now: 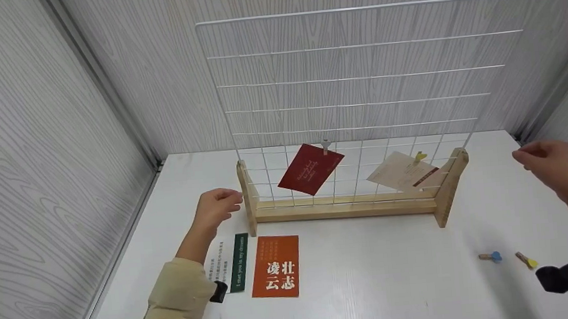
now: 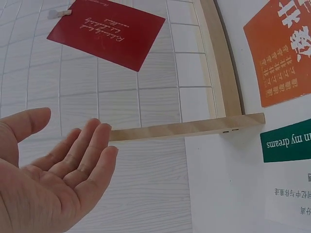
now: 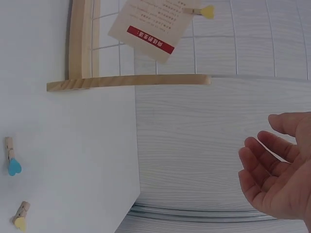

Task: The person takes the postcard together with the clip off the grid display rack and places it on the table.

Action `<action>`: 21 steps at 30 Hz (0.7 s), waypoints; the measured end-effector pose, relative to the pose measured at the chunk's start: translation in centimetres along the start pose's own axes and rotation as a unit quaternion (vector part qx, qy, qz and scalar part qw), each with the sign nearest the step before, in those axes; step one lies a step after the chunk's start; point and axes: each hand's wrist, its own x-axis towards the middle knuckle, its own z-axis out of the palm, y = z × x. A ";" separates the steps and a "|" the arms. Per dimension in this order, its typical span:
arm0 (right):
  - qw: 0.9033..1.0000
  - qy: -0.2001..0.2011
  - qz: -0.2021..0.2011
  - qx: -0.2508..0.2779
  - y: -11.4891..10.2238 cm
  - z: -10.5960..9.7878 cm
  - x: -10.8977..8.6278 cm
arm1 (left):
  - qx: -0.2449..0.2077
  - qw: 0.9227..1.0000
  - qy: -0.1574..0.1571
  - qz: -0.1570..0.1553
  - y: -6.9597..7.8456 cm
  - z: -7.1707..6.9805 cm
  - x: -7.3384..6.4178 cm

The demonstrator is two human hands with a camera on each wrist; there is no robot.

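Observation:
My left hand (image 1: 214, 209) hovers beside the left wooden foot of a white wire grid rack (image 1: 356, 105), fingers loosely bent and holding nothing. Off to the rack's right, my right hand (image 1: 554, 164) is raised with relaxed fingers, also holding nothing. A dark red card (image 1: 311, 170) hangs tilted on the grid from a clothespin with a whitish top (image 1: 326, 146). Further right a cream card (image 1: 400, 171) hangs tilted from a clothespin with a yellow heart (image 1: 420, 157). In the left wrist view the left palm (image 2: 43, 194) shows bare.
On the white table lie an orange card (image 1: 276, 266) and a green-and-white card (image 1: 239, 262), partly behind the left sleeve. Two loose clothespins lie at right, one with a blue heart (image 1: 491, 257), one with a yellow heart (image 1: 527, 260). Wood-grain panels (image 1: 31, 150) enclose the table.

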 end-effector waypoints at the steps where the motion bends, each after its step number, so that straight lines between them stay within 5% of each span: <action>1: 1.000 0.000 -0.002 0.000 -0.2 0.1 0.1 | 0.007 1.000 0.002 0.010 -0.8 0.1 0.9; 4: 1.000 -0.003 -0.009 0.005 -0.7 0.3 0.2 | 0.017 1.000 0.008 0.008 -0.3 0.4 1.1; 8: 1.000 -0.007 -0.022 0.016 -1.4 0.6 0.5 | 0.005 1.000 0.009 -0.003 5.9 1.1 -3.4; 11: 0.999 -0.009 -0.033 0.026 -2.1 0.9 0.6 | 0.002 1.000 0.010 0.001 8.4 1.6 -5.1; 21: 0.997 -0.014 -0.058 0.042 -4.8 2.6 1.2 | -0.009 0.999 0.024 0.038 9.6 3.2 -4.9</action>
